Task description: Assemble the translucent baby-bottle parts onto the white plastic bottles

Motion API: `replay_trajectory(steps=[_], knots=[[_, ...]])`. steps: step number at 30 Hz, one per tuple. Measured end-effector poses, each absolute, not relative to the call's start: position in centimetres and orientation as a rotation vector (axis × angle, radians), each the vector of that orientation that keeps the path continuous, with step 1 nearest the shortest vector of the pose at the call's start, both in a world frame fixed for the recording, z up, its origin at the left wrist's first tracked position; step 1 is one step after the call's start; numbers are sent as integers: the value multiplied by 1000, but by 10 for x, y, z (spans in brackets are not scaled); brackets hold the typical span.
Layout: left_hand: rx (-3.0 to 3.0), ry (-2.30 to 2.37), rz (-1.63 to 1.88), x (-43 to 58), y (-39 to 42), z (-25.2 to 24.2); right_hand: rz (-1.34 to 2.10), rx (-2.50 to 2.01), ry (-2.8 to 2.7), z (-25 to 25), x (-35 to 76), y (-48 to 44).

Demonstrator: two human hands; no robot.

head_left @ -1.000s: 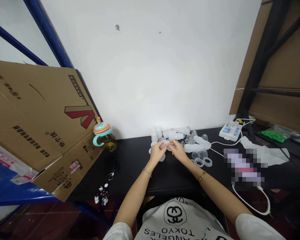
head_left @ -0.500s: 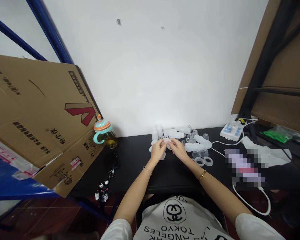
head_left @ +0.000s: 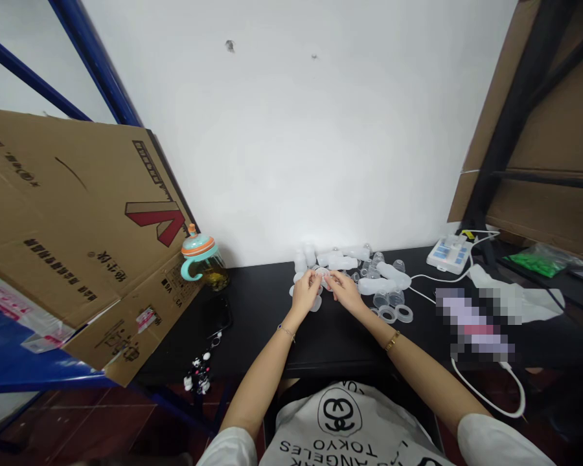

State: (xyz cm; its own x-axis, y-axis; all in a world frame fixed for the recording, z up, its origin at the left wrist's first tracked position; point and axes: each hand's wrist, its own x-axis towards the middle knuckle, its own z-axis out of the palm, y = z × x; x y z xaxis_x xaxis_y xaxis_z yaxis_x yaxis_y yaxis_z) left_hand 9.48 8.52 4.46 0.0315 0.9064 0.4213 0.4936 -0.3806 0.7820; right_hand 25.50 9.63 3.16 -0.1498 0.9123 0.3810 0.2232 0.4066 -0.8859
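Note:
My left hand (head_left: 305, 295) and my right hand (head_left: 346, 292) meet over the black table, fingertips close together. Both pinch a small whitish translucent plastic piece (head_left: 323, 274), mostly covered by the fingers, so its exact kind is unclear. Around them lies a cluster of similar parts. White translucent cylinders (head_left: 376, 287) lie behind and to the right of my hands. Clear domed caps (head_left: 399, 265) sit among them. Near my right wrist are two flat translucent rings (head_left: 404, 314) (head_left: 387, 314). More pale round pieces lie partly hidden beside my left hand.
Left on the table (head_left: 257, 336) stand a jug (head_left: 216, 275) with a turquoise lid, a dark phone (head_left: 218, 314) and a beaded charm (head_left: 199, 375), beside a large cardboard box (head_left: 78, 226). At right are a power strip (head_left: 449, 254), white cables, a blurred lilac object (head_left: 471, 321) and a bag of green items (head_left: 539, 262).
My fingers have shifted slightly around the small piece, with the right fingertips turned a little. The other things lie as before; the view has moved only marginally.

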Motion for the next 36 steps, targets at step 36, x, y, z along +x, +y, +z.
replay_trajectory(steps=[36], knots=[[1980, 1415, 1293, 95, 83, 48, 801, -1055, -1653, 34, 254, 93]])
